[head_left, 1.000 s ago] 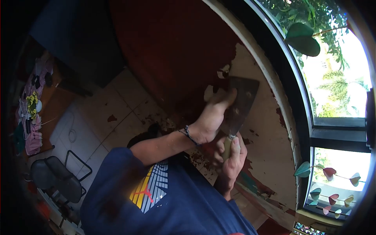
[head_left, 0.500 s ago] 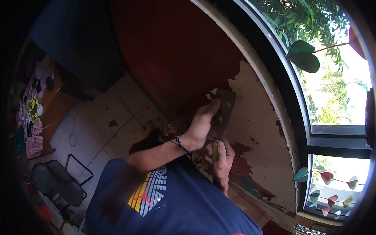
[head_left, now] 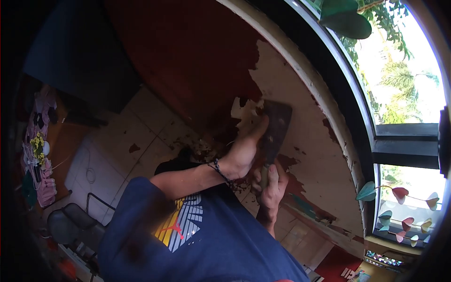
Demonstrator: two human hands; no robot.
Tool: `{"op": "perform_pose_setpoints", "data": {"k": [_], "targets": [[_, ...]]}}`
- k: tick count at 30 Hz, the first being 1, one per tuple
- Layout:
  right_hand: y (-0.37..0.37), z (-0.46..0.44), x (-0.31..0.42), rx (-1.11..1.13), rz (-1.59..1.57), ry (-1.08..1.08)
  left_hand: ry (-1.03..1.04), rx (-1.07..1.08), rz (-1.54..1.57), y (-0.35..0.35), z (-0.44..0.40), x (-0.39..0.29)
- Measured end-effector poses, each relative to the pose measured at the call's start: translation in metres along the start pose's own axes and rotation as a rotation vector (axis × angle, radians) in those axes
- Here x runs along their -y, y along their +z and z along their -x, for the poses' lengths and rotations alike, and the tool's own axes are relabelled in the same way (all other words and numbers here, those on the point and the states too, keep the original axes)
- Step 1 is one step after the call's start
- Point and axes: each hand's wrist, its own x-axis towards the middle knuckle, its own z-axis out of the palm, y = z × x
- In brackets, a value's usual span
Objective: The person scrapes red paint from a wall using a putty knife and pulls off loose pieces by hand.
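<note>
My right hand [head_left: 272, 184] is closed around the handle [head_left: 265, 176] of a wide-bladed paint scraper. The scraper's dark metal blade [head_left: 278, 123] lies against the wall, at the border between red paint and a bare beige patch. My left hand [head_left: 242, 152], with a braided bracelet at the wrist, grips the left side of the blade; most of its fingers are hidden. Just beyond its fingertips, a pale flap of loosened paint [head_left: 243, 113] curls off the red wall [head_left: 197, 61]. The bare beige patch [head_left: 310, 136] has ragged red edges.
Paint flakes [head_left: 199, 152] litter the tiled floor [head_left: 141, 115]. A window frame [head_left: 404, 145] runs along the right, with a string of heart-shaped ornaments [head_left: 400, 194]. At left are a cluttered wooden table [head_left: 70, 131] and a dark chair [head_left: 70, 225].
Near the blade's edge, the loosened flap of paint has grown larger and paler. Both hands stay on the scraper, whose blade has moved slightly. My view has shifted and turned a little.
</note>
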Motion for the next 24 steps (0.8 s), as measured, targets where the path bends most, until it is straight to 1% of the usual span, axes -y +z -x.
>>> {"op": "perform_pose_setpoints", "data": {"k": [1, 2, 4, 6, 8, 10, 12, 14, 16, 17, 21, 23, 24], "targets": [[0.004, 0.000, 0.003, 0.051, 0.036, -0.041, -0.009, -0.006, -0.002, -0.002, 0.001, 0.002], [0.004, 0.004, 0.007, 0.054, 0.033, -0.039, -0.013, 0.003, -0.026, -0.003, 0.002, 0.002], [0.003, 0.014, 0.013, -0.045, -0.004, 0.105, -0.002, 0.013, -0.056, -0.004, 0.002, 0.002], [0.000, 0.013, 0.007, -0.020, -0.035, 0.083, 0.072, -0.041, -0.160, -0.002, 0.000, 0.013], [-0.001, 0.009, 0.004, -0.020, -0.076, 0.075, 0.068, -0.031, -0.147, -0.007, -0.005, 0.010], [0.002, -0.004, 0.010, 0.016, 0.050, 0.163, 0.089, -0.047, 0.011, -0.009, -0.007, 0.000], [0.015, -0.002, 0.013, 0.005, 0.035, 0.168, 0.061, -0.061, 0.016, -0.010, -0.002, -0.008], [0.022, -0.004, 0.010, 0.034, 0.013, 0.147, 0.075, -0.065, 0.001, -0.013, -0.003, -0.016], [0.002, 0.013, -0.010, -0.002, -0.071, 0.119, -0.034, -0.051, -0.060, -0.021, 0.001, 0.005], [-0.008, 0.014, -0.014, 0.040, -0.077, 0.135, -0.035, -0.063, -0.130, -0.022, 0.001, 0.009], [-0.019, 0.013, -0.011, 0.026, -0.035, 0.112, -0.055, -0.019, -0.144, -0.021, -0.001, 0.006], [-0.025, 0.015, -0.007, 0.101, 0.012, 0.148, 0.099, -0.097, -0.054, -0.011, -0.001, -0.008], [-0.031, 0.017, -0.007, 0.094, 0.008, 0.139, 0.094, -0.088, -0.060, -0.016, -0.002, -0.014]]}}
